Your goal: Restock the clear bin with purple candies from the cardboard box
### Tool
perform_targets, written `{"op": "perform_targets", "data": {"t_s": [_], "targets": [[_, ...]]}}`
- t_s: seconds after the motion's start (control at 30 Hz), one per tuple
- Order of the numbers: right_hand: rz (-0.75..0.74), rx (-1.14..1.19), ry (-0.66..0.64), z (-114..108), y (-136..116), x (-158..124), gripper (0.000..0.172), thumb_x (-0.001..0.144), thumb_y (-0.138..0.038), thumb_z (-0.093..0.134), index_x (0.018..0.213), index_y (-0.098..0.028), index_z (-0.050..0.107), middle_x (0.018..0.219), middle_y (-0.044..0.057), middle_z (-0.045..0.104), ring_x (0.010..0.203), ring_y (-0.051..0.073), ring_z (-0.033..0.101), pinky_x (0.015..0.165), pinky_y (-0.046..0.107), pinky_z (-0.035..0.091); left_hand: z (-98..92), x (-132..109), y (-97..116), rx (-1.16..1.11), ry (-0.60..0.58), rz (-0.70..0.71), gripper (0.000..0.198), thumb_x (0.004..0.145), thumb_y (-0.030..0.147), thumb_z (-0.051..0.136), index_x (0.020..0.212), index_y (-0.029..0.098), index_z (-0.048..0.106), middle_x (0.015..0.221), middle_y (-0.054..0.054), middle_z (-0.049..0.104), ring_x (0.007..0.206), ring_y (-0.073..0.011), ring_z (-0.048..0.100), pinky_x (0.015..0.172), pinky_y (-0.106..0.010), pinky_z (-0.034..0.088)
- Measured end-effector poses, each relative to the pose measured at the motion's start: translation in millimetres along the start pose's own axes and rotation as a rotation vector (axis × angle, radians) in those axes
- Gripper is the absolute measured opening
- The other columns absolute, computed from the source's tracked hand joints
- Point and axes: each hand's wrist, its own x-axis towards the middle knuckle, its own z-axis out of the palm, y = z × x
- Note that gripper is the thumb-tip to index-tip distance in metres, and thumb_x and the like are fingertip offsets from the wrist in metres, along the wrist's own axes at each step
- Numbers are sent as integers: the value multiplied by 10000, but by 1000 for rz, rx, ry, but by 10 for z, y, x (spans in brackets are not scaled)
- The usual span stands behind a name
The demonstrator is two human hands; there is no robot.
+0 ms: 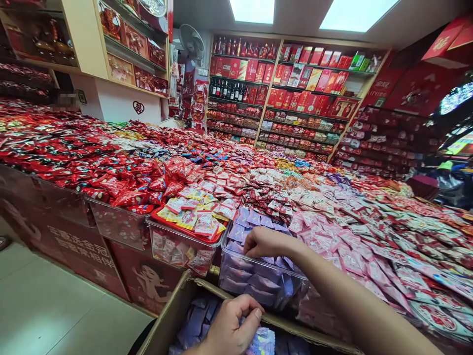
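Note:
My right hand [265, 242] reaches into a clear plastic bin [236, 261] of purple candy packets [254, 217]. Its fingers are curled down onto the packets near the front rim; whatever sits between the fingertips is hidden. Below, my left hand [236, 323] is closed above an open cardboard box [166, 315]. A light purple candy packet [262, 340] with yellow marks pokes out under its fingers. More darker purple packets [197, 318] lie inside the box, partly covered by the hand.
Left of the purple bin stands a bin [183, 246] with a red tray of yellow and pink packets. Red packets [136, 182] heap further left, pink ones [343, 241] to the right. Shelves [279, 69] of boxes and bottles line the back wall.

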Motion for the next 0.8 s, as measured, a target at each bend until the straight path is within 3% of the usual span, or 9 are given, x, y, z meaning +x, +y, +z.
{"op": "perform_targets", "data": {"t_s": [0.13, 0.2, 0.3, 0.37, 0.57, 0.8], "targets": [[36, -51, -4, -20, -15, -13, 217, 600, -203, 549, 749, -152, 697, 600, 14, 653, 507, 99, 505, 430, 167, 331, 2, 13, -20, -37, 3, 2, 232, 802, 293, 435, 757, 135, 598, 591, -17, 566, 574, -141, 500, 546, -213, 363], [50, -79, 12, -11, -16, -26, 201, 589, -179, 539, 706, -149, 700, 559, 17, 639, 481, 100, 487, 422, 180, 312, 7, 8, -36, -86, 4, 3, 216, 800, 293, 440, 869, 136, 572, 581, -2, 545, 566, -137, 490, 557, -219, 364], [52, -86, 49, 15, 22, -55, 207, 591, -169, 521, 695, -141, 698, 544, 19, 627, 463, 95, 465, 422, 188, 303, 18, -5, -48, -217, 22, -10, 353, 808, 271, 438, 1138, 152, 401, 606, 19, 535, 586, -131, 489, 605, -235, 372], [56, -69, 71, 30, 78, -81, 206, 608, -214, 530, 704, -136, 694, 541, 18, 620, 458, 94, 459, 419, 186, 306, 23, -7, -47, -312, 34, -34, 442, 817, 249, 428, 1220, 160, 270, 630, 23, 539, 607, -128, 493, 631, -246, 375], [57, -3, 99, 57, 234, -138, 248, 657, -328, 536, 735, -145, 684, 595, 8, 631, 500, 92, 489, 449, 170, 338, 21, 26, -37, -424, 48, -53, 436, 820, 200, 436, 1196, 175, 218, 670, 20, 560, 655, -126, 511, 682, -270, 374], [73, -18, 122, 103, 174, -85, 227, 653, -291, 533, 715, -137, 688, 583, 30, 640, 524, 119, 513, 458, 196, 330, 8, 23, 0, -389, 25, -49, 427, 803, 201, 451, 1179, 161, 252, 664, 25, 546, 668, -134, 523, 680, -267, 380]]}}
